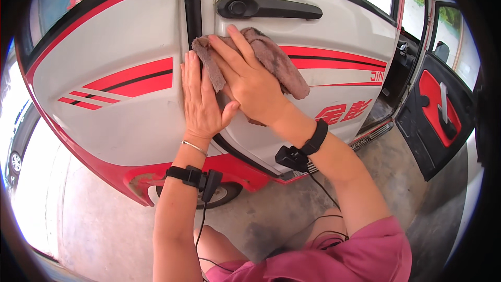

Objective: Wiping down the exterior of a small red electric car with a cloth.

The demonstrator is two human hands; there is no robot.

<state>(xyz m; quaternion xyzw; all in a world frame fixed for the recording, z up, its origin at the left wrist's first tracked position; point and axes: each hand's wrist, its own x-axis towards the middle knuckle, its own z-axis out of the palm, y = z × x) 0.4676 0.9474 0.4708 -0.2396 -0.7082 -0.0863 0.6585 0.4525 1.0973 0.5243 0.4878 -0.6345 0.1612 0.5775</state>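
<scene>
A brownish-mauve plush cloth (282,65) lies bunched against the white door (339,34) of a red-and-white vehicle, just below its black handle (287,9). Pressing the cloth to the panel is my right hand (250,81), its fingers stretched over the fabric and pointing up and left. My left hand (201,104) rests flat along the door's left edge by the dark seam (193,18), fingers straight and thumb out. It holds nothing; its fingertips are beside the cloth's left fold. The panel under the palms is hidden.
On the right, an opened door (436,99) with a black-and-red inner panel juts outward. A wheel (222,193) shows below the red lower body. Cables (326,190) hang from my black wrist straps. Another car (22,146) stands at far left.
</scene>
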